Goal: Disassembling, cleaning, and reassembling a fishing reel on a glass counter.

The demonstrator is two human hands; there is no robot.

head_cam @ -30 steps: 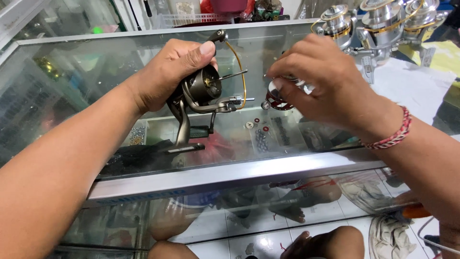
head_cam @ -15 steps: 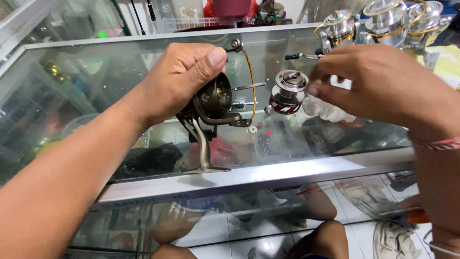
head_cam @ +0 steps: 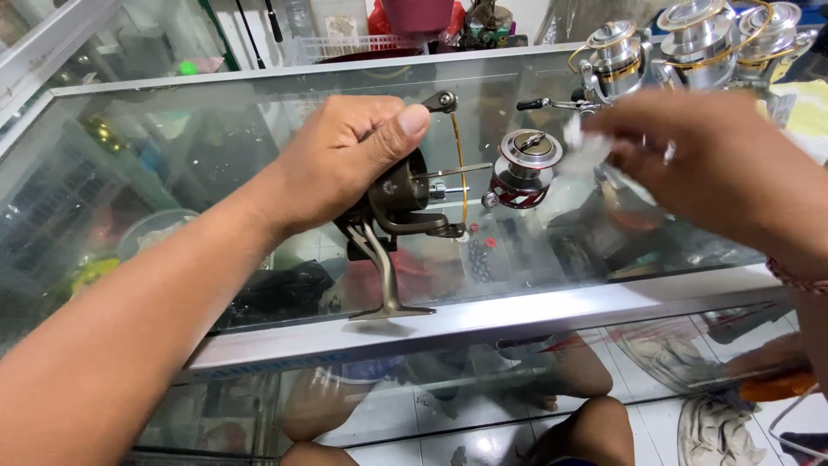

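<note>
Spool (head_cam: 523, 169) of red and silver now stood alone on the glass counter (head_cam: 172, 129), just right of the dark reel body (head_cam: 398, 200); half a second before, the right hand (head_cam: 707, 164) had pinched it off the bare shaft. That hand had since drawn away to the right of the spool, fingers loosely curled around something pale (too blurred to name). The left hand (head_cam: 345, 160) was closed firmly over the reel body, its foot resting on the counter's metal edge. Shiny reels (head_cam: 690, 43) stood behind the spool. Judging by this, the spool was off and set aside.
</note>
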